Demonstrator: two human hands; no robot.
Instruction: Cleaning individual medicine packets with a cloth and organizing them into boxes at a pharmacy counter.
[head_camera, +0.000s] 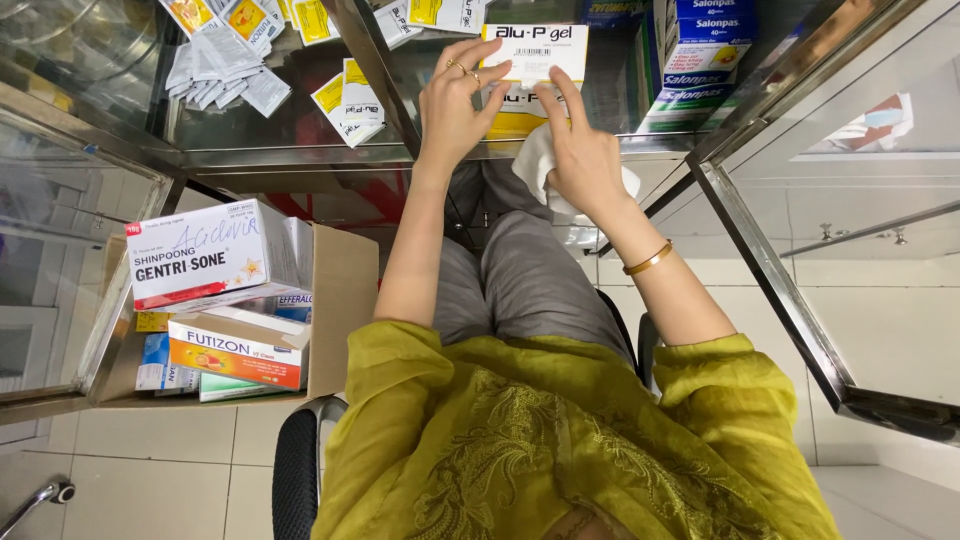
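Both your hands clasp the white and yellow medicine box (533, 60) over the glass counter (300, 140): your left hand (455, 105) pinches its left edge between thumb and ringed fingers, while your right hand (582, 150) presses two fingers up its front with a white cloth (533, 165) tucked beneath the palm. Loose sachets (225, 65) lie on the glass to the left, stacked blue and white boxes (700, 60) stand just to the right, and a cardboard carton (345, 290) of medicine packs sits beside your left knee.
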